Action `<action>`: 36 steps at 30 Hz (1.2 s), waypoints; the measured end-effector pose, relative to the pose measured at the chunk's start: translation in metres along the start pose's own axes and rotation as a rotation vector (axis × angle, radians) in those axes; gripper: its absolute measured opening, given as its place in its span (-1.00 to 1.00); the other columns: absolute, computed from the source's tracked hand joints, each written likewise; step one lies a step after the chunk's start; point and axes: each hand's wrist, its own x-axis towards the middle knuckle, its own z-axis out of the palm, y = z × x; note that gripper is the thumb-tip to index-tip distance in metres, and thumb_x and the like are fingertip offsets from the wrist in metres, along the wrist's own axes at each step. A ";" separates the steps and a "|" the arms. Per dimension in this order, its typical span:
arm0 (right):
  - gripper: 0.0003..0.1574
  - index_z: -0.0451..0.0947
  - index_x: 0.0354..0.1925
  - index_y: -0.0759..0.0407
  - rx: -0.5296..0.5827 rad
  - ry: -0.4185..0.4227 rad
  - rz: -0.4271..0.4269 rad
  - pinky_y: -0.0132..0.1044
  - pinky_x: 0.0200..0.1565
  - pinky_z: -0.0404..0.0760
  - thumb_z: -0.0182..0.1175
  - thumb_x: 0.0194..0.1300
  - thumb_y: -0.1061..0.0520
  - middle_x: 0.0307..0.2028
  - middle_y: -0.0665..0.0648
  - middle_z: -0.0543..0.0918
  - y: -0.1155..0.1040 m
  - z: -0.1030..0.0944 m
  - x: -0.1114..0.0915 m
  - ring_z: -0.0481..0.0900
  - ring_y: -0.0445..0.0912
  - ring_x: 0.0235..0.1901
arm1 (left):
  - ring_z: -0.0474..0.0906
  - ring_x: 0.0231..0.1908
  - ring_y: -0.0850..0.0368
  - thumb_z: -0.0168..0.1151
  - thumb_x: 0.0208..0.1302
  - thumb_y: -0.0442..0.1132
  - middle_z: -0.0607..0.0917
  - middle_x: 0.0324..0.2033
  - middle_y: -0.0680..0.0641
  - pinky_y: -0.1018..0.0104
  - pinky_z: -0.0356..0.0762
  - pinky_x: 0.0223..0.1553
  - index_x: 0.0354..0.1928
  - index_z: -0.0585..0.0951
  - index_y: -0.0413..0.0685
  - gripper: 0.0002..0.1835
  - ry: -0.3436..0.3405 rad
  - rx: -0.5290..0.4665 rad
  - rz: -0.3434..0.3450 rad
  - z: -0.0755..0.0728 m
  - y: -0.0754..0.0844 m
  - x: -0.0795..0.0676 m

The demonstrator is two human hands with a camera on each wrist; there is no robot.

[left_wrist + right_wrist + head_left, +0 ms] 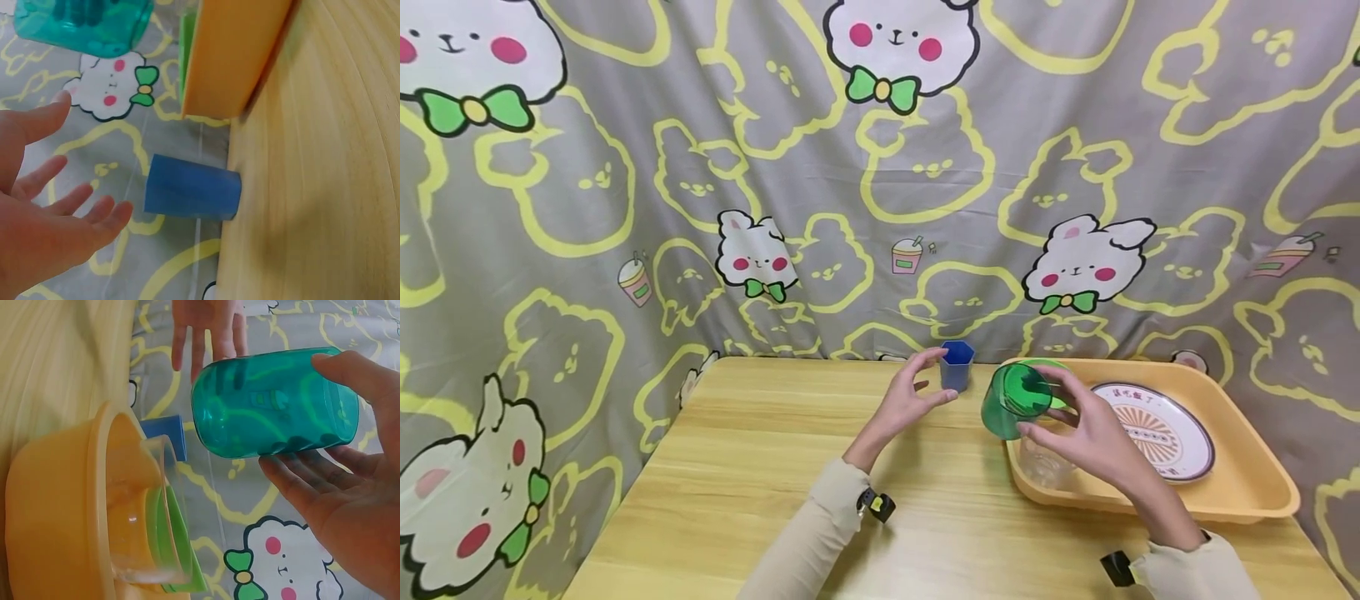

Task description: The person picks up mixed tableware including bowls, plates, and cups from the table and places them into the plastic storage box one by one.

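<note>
A translucent green cup (1000,408) is held up by my right hand (1093,433), thumb on one side and fingers on the other, over the left edge of the yellow tray (1255,467). In the right wrist view the green cup (275,403) lies between that thumb and the fingers. My left hand (906,400) has its fingers spread and holds nothing. Just beyond its fingertips, a blue six-sided cup (955,375) stands upright at the back of the table. The left wrist view shows the blue cup (190,187) apart from the left hand (56,212).
Inside the tray are a white patterned plate (1195,437), a clear cup (150,550) and a light green dish (181,537). The wooden table (760,467) ends at a grey cartoon-print curtain (820,192) behind it.
</note>
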 end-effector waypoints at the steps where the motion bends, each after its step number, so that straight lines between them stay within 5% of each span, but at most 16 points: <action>1: -0.02 0.34 0.41 0.22 -0.006 0.004 -0.002 -0.44 0.03 0.64 0.58 0.11 0.19 0.14 0.28 0.59 0.000 -0.001 -0.001 0.61 0.19 0.08 | 0.33 0.36 -0.20 0.48 0.26 -0.29 0.41 0.38 -0.18 -0.24 0.46 0.29 0.43 0.44 -0.03 -0.29 0.010 0.024 -0.003 0.001 -0.002 0.002; 6: -0.01 0.36 0.41 0.22 -0.049 0.046 -0.019 -0.56 0.00 0.60 0.59 0.09 0.22 0.17 0.30 0.57 0.002 -0.008 -0.008 0.63 0.13 0.09 | 0.31 0.36 -0.20 0.51 0.24 -0.24 0.35 0.42 -0.22 -0.22 0.41 0.33 0.51 0.31 -0.05 -0.16 0.070 0.049 -0.041 0.005 -0.009 0.010; 10: 0.04 0.33 0.46 0.19 -0.089 0.073 -0.014 -0.57 0.00 0.60 0.59 0.09 0.21 0.22 0.31 0.56 0.007 -0.014 -0.014 0.62 -0.18 0.11 | 0.34 0.32 -0.22 0.53 0.19 -0.26 0.34 0.42 -0.24 -0.22 0.40 0.33 0.54 0.23 -0.13 -0.07 0.111 0.053 -0.077 0.009 -0.016 0.017; 17: 0.03 0.31 0.46 0.21 -0.137 0.081 0.013 -0.60 -0.05 0.60 0.58 0.13 0.16 0.23 0.29 0.55 0.012 -0.024 -0.021 0.60 -0.17 0.11 | 0.33 0.34 -0.27 0.54 0.16 -0.31 0.30 0.44 -0.33 -0.21 0.40 0.33 0.55 0.19 -0.24 -0.02 0.134 0.066 -0.128 0.017 -0.031 0.027; 22: -0.01 0.31 0.42 0.25 -0.102 0.088 0.023 -0.60 -0.06 0.61 0.57 0.13 0.22 0.20 0.28 0.52 0.015 -0.029 -0.027 0.47 -0.51 0.05 | 0.30 0.37 -0.32 0.54 0.18 -0.25 0.27 0.45 -0.36 -0.14 0.40 0.36 0.55 0.18 -0.23 -0.01 0.129 0.112 -0.178 0.021 -0.039 0.031; 36: -0.04 0.33 0.34 0.27 -0.090 0.112 0.033 -0.62 -0.07 0.60 0.60 0.06 0.27 0.12 0.24 0.52 0.026 -0.030 -0.035 0.50 -0.42 0.03 | 0.29 0.39 -0.35 0.51 0.20 -0.23 0.28 0.45 -0.35 -0.14 0.41 0.36 0.55 0.16 -0.29 -0.02 0.163 0.064 -0.218 0.026 -0.049 0.038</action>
